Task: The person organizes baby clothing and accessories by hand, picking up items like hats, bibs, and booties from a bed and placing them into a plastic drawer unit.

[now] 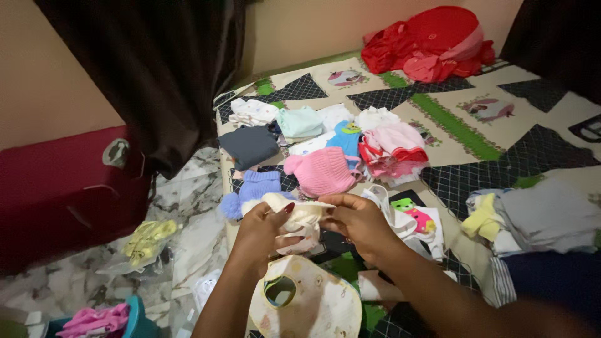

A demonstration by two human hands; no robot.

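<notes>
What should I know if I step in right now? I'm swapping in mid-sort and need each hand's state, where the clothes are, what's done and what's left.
Left hand and right hand both grip a cream baby hat over the quilted bed.
Done, apparently: pink knit hat, blue hat and small folded clothes laid out beyond.
Left: bib under the wrists; red heap at the far end.

One head-worn camera looks steeply down, close over both hands at lower centre, facing the patchwork quilted bed (451,125) beyond.
</notes>
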